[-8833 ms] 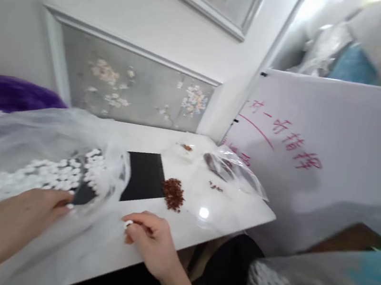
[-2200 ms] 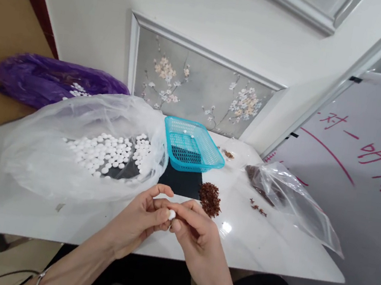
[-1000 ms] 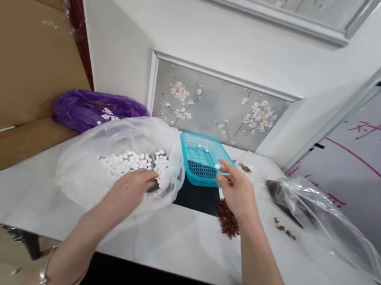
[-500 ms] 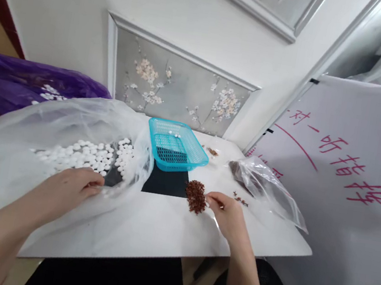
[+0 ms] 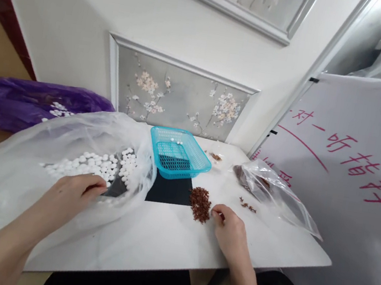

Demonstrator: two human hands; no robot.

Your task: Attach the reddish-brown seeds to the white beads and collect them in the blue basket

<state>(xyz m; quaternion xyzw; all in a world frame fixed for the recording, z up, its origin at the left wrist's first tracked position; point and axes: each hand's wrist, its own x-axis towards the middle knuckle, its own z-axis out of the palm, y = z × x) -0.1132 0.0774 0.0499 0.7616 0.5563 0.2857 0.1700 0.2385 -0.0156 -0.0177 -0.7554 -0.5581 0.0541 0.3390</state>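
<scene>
Beside the brown pile [image 5: 200,204], the right hand [image 5: 231,232] pinches its fingers [image 5: 220,210] together.

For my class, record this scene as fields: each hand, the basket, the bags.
Left hand: at the translucent bag, beside its white pellets; grip unclear
Right hand: by the reddish pile; grip unclear
Basket: blue, partly over the black sheet, few white pellets inside
Purple bag: behind the translucent bag, white pellets showing
Clear bag: right, brown contents
</scene>
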